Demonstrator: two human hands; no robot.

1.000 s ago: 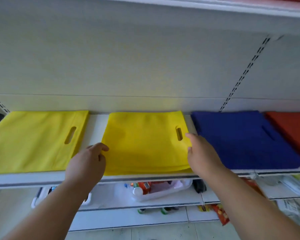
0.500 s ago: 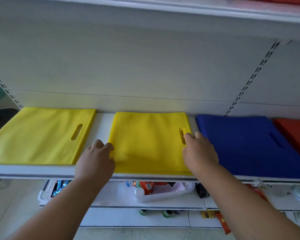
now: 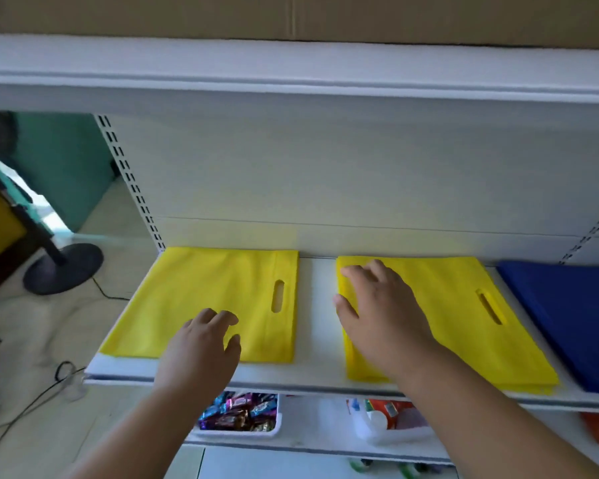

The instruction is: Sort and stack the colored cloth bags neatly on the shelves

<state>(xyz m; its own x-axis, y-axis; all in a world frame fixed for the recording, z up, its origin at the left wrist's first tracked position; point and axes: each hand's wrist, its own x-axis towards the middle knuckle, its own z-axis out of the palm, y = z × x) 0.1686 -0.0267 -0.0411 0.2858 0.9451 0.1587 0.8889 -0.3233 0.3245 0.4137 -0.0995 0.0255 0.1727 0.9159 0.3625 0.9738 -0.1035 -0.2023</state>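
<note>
Two flat stacks of yellow cloth bags lie on the white shelf (image 3: 320,340). The left yellow stack (image 3: 201,299) sits at the shelf's left end, its handle slot on the right side. My left hand (image 3: 201,350) hovers over its front edge with fingers loosely curled, holding nothing. The right yellow stack (image 3: 464,323) lies beside a blue stack (image 3: 567,316). My right hand (image 3: 377,312) rests palm down on the right yellow stack's left edge, fingers spread.
A shelf board (image 3: 291,81) hangs overhead with cardboard above it. Below, a white tray of wrapped sweets (image 3: 239,414) and a tray with bottles (image 3: 388,423) stand on the lower shelf. A round stand base (image 3: 63,267) and cables lie on the floor at left.
The view has swung left. My left hand left the middle yellow stack's left edge and now hovers over the left stack. My right hand crossed from that stack's right edge to its left edge.
</note>
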